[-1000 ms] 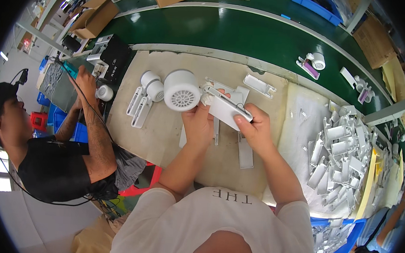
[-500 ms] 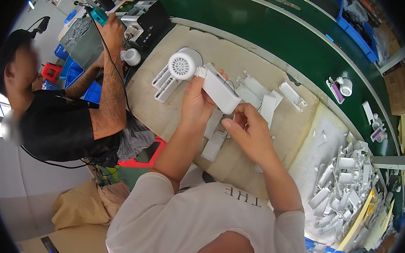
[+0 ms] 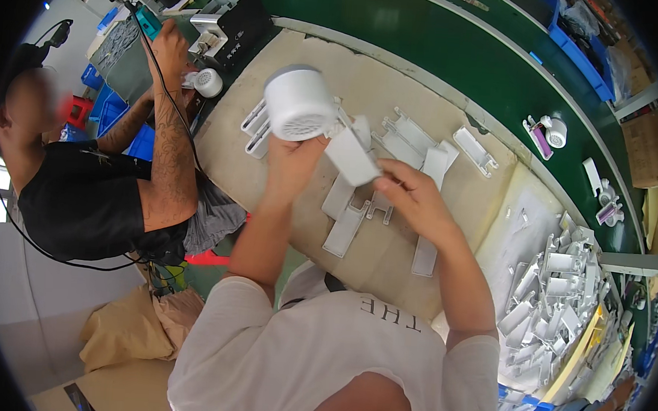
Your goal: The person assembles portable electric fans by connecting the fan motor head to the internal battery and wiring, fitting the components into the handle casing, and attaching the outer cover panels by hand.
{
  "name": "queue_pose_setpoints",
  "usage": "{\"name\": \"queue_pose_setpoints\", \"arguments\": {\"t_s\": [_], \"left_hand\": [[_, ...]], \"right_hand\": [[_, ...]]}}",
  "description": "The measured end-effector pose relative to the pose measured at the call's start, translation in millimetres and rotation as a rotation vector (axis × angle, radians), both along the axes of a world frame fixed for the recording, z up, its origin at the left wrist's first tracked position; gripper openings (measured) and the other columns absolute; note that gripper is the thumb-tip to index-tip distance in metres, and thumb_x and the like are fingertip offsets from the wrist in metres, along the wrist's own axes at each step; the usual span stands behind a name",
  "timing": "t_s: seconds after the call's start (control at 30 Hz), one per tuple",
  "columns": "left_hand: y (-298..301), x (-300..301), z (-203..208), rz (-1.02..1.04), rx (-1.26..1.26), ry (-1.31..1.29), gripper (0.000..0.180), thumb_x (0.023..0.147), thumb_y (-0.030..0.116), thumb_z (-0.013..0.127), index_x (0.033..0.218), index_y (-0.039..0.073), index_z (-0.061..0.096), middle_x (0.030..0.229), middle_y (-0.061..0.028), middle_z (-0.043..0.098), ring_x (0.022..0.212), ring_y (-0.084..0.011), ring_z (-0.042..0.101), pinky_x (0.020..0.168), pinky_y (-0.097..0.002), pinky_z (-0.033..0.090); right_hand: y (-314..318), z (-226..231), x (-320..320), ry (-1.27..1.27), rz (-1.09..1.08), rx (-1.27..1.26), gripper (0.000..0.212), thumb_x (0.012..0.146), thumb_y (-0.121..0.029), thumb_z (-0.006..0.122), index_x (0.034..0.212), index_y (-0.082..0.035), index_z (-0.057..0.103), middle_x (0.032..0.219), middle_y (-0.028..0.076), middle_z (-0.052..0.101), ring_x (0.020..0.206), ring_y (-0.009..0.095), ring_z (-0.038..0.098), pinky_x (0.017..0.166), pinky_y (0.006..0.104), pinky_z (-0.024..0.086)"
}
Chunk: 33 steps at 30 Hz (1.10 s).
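Left grip: my left hand [image 3: 290, 162] is closed around the white hair dryer [image 3: 312, 118], lifted off the counter [image 3: 397, 81], its round grille end facing me.
Right grip: my right hand [image 3: 412, 199] pinches the lower end of the dryer's flat white handle [image 3: 353, 158], fingers curled round it.
Dryer position: held over the middle of the counter, above the loose parts.
Handle shells [image 3: 347, 222]: several flat white pieces lie under my hands, reaching toward the near edge.
More shells [image 3: 416, 135]: spread toward the far edge.
Parts pile [image 3: 557, 295]: heaped white mouldings at the counter's right end.
Co-worker's hand [image 3: 166, 41]: past the left end, gripping a teal tool [image 3: 148, 21]; a second white dryer [image 3: 207, 83] lies just beside that arm.
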<state>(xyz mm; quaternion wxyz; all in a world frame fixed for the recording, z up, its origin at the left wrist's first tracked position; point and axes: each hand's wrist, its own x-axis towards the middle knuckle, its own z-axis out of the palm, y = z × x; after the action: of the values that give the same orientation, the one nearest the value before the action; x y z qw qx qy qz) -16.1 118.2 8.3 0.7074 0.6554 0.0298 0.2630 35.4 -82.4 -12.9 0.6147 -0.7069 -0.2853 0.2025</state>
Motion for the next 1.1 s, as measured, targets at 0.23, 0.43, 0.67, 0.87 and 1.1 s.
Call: {"name": "queue_pose_setpoints", "arguments": {"t_s": [0.23,0.43,0.67,0.87,1.1], "left_hand": [[89,-6,-9,0.143,1.394,0.793,0.041,0.070,0.016,0.064,0.103,0.000,0.047,0.080,-0.0224,0.061,0.073,-0.0372,0.060,0.066,-0.0444,0.047],[74,-9,-19,0.379,1.515,0.623,0.043,0.068,0.015,0.065,0.105,0.002,0.049,0.090,-0.0181,0.059,0.085,-0.0357,0.056,0.074,-0.0424,0.045],[6,-25,-19,0.225,1.183,0.172,0.033,0.066,0.006,0.063,0.097,0.000,0.053,0.096,-0.0174,0.055,0.089,-0.0348,0.051,0.079,-0.0408,0.041],[-42,-1,-29,-0.265,0.909,0.140,0.026,0.065,0.001,0.061,0.090,0.001,0.055,0.088,-0.0154,0.057,0.078,-0.0303,0.056,0.069,-0.0354,0.046],[-57,37,-27,-0.497,0.561,0.126,0.020,0.077,0.001,0.058,0.097,0.000,0.056,0.088,-0.0085,0.058,0.078,-0.0151,0.056,0.068,-0.0263,0.045]], "right_hand": [[-12,-9,-2,-0.507,-0.051,-0.281,0.019,0.079,-0.007,0.057,0.097,-0.008,0.063,0.092,0.008,0.060,0.086,0.024,0.055,0.075,0.0322,0.045],[-25,-13,24,-0.617,-0.090,-0.303,0.017,0.076,-0.008,0.061,0.092,-0.008,0.062,0.095,0.009,0.059,0.093,0.028,0.054,0.080,0.0345,0.044],[-132,-36,165,-0.801,-0.791,-0.427,0.036,0.073,-0.001,0.056,0.108,-0.009,0.056,0.112,0.011,0.055,0.105,0.032,0.049,0.092,0.0383,0.039],[-193,-57,256,-0.641,-0.801,-1.160,0.072,0.070,-0.011,0.063,0.133,-0.026,0.032,0.142,0.004,0.023,0.129,0.032,0.026,0.100,0.0380,0.035],[-179,-27,232,-0.639,-0.722,-0.819,0.062,0.062,-0.014,0.072,0.118,-0.011,0.046,0.115,0.013,0.045,0.107,0.032,0.047,0.088,0.0377,0.044]]}}
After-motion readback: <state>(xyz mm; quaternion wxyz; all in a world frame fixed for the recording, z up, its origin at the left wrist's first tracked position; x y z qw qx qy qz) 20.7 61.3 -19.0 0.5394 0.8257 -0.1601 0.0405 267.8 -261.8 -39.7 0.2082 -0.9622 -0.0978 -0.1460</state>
